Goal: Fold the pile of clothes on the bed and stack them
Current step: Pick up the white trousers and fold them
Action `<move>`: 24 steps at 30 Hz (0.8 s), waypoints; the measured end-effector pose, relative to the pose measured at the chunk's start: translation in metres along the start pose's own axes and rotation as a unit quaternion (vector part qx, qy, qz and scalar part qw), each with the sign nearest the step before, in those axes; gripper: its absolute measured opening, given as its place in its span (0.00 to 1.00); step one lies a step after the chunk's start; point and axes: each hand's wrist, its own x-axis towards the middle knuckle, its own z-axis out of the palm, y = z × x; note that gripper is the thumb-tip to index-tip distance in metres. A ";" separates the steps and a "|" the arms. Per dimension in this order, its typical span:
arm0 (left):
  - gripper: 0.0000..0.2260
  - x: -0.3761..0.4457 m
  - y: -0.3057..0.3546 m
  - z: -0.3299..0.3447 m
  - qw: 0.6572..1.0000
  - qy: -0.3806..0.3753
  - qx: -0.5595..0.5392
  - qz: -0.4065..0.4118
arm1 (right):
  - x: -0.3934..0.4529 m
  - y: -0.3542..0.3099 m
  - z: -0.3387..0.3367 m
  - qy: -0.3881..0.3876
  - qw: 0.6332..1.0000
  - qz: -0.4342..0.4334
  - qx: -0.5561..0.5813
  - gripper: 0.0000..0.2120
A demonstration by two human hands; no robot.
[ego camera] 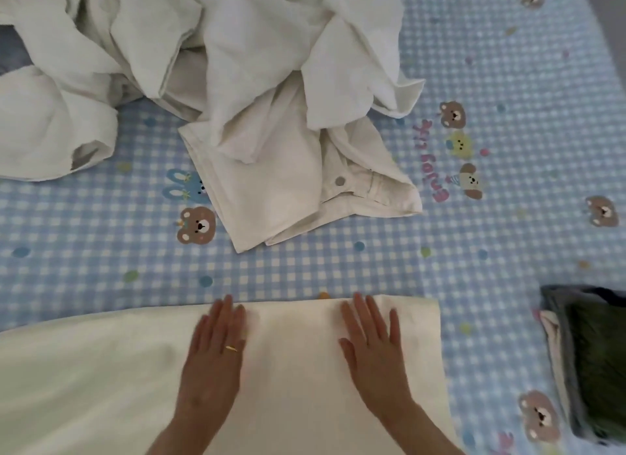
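From the head camera I see my left hand (216, 346) and right hand (372, 346) pressing flat, fingers straight, on a cream garment (288, 387) at the lower centre. The unfolded white pile (210, 58) fills the upper left; a folded stack (589, 359) sits at the lower right on the checked sheet (491, 251).

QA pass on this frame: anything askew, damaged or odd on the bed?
Nothing damaged. Both hands, left hand and right hand, press flat on the cream garment. The unfolded white pile is expected. The folded stack sits at the right frame edge, partly cropped.
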 end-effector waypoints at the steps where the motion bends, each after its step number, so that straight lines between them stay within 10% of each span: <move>1: 0.22 -0.012 0.027 0.014 0.998 -0.035 -0.021 0.054 | -0.012 -0.006 0.009 -0.038 0.999 -0.037 0.006 0.23; 8: 0.27 -0.042 0.046 0.058 0.986 -0.133 0.051 0.086 | -0.025 0.088 0.009 -0.113 0.988 0.099 -0.049 0.30; 13: 0.29 -0.086 -0.008 0.026 0.985 -0.150 0.046 -0.066 | -0.036 0.077 -0.004 -0.035 0.978 0.201 -0.034 0.32; 17: 0.29 -0.110 -0.074 -0.014 0.977 -0.139 0.058 -0.151 | -0.028 -0.028 0.001 0.015 0.998 0.057 0.024 0.28; 24: 0.27 -0.135 -0.177 -0.040 0.976 -0.134 0.085 -0.149 | -0.009 -0.197 0.035 -0.112 0.983 -0.141 0.030 0.29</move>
